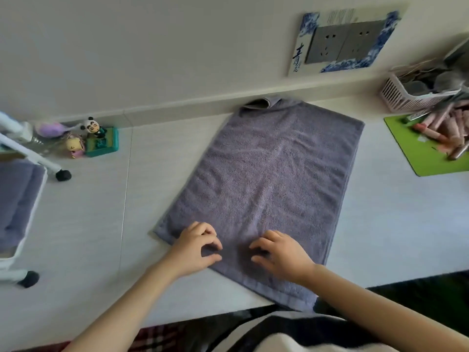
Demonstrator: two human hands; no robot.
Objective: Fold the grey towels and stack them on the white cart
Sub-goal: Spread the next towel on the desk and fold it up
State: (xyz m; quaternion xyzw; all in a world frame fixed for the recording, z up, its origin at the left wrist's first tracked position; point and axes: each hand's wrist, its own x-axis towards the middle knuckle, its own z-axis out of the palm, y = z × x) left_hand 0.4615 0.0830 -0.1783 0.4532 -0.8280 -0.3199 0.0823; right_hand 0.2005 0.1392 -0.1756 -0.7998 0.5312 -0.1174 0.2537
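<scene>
Grey towel (266,189) flat on the bench (88,224), near edge by both hands. Left hand (195,250) and right hand (281,255) curled, pinching towel. Might fold crooked if one side slips; far corner already flipped over.

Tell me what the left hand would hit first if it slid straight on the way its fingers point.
The left hand points right, across the grey towel, toward the right hand. It would probably meet the right hand's fingertips first; only a narrow strip of towel separates them.
</scene>
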